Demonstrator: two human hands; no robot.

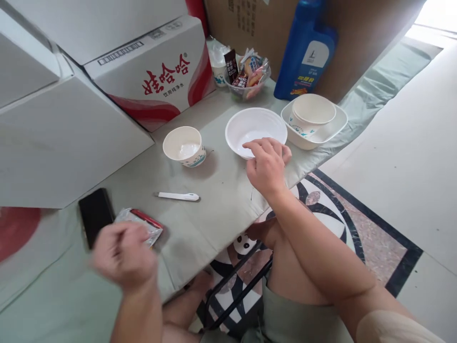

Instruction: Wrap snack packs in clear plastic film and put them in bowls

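Note:
My right hand (267,164) is over the near rim of a round white bowl (255,116), its fingers loosely bent and apart, with nothing visible in them. Whether it touches the rim I cannot tell. Smeared by motion, my left hand (126,255) hangs at the lower left with its fingers looking curled; what they hold, if anything, does not show. Just beyond it lie a clear plastic packet with a red edge (148,219) and a black phone (95,214). A white utility knife (178,196) rests at mid-table. Behind it stands a paper cup (183,143) with clear plastic inside.
To the right, stacked paper cups (314,112) sit in a white square bowl (339,126). A blue jug (303,57) and a snack bowl (246,90) stand at the back. White cartons (150,71) line the left. The cloth-covered table's (214,209) front edge runs above my legs.

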